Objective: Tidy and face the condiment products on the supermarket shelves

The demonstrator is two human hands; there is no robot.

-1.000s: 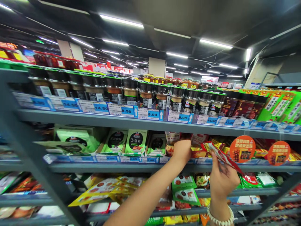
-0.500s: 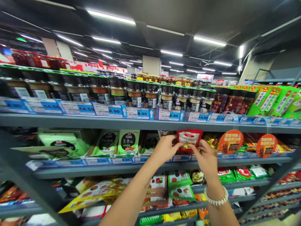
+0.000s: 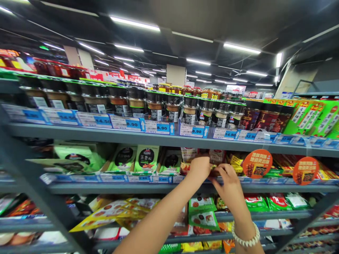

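Two bare hands meet at the front edge of a grey metal shelf [image 3: 119, 189]. The left hand [image 3: 200, 170] shows its back, fingers curled out of sight; its grip cannot be told. The right hand [image 3: 229, 180] has thumb and forefinger reaching toward the left; whether they pinch anything cannot be told. A small, yellowish piece of packaging [image 3: 213, 167] shows between them, mostly hidden. Clock directions run from this meeting point. At twelve o'clock, just behind the hands, stands a red-and-white plastic packet [image 3: 217, 155]; at nine, a light-green flat packet with a black round label [image 3: 146, 158]; at three, a round orange card [image 3: 257, 163]. A cream-white coiled bracelet [image 3: 247, 242] circles the right wrist.
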